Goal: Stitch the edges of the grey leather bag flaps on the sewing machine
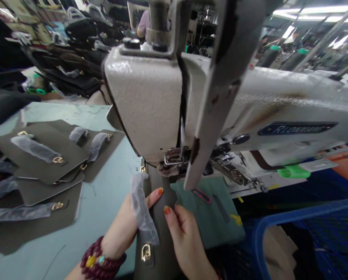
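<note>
A dark olive leather panel point(159, 217) runs up from the bottom of the view and passes under the presser foot point(172, 159) of a white industrial sewing machine point(144, 97). A gold buckle point(146, 252) sits on it near the lower end, and a strip of clear plastic film point(141, 208) lies across it, draping toward the left. The left hand point(124, 227) and right hand point(188, 243) flank the panel, their spread fingers at its two long edges; neither visibly closes around it, and whether they pinch it cannot be told. A teal fabric piece point(210, 214) lies just right of the panel, beside the right hand. To the left, a narrow stretch of pale green table point(112, 182) separates the panel from stacked matching panels point(42, 155). A blue plastic crate point(278, 227) sits beyond the teal fabric.
</note>
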Available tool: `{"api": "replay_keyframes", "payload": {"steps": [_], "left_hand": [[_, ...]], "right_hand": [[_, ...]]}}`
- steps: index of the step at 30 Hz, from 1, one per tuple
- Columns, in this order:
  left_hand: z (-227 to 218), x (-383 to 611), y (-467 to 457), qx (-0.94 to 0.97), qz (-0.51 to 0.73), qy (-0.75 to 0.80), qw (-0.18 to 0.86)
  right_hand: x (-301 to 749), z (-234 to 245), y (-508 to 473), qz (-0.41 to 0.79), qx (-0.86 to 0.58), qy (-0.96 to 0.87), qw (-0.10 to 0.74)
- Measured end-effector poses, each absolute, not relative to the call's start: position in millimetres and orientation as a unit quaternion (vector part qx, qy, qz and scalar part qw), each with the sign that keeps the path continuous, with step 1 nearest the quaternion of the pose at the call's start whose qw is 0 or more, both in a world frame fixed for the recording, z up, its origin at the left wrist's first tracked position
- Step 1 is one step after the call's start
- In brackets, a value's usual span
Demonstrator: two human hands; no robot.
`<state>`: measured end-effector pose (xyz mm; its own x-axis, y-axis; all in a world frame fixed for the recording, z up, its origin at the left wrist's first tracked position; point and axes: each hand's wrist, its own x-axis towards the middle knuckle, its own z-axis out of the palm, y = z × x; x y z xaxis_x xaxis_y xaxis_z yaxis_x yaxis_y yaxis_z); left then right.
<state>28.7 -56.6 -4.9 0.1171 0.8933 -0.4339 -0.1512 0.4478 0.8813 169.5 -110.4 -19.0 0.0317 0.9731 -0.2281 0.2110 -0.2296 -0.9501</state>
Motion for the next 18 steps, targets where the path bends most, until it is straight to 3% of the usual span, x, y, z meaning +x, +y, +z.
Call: {"api": "replay_keyframes", "payload": {"steps": [18], "left_hand": [[-2.9,20.5,-9.2,0.442,0.45,0.469,0.618]], "right_hand": [[159.0,-15.2,-72.3,0.497,-0.574,-0.499,0.418]]}}
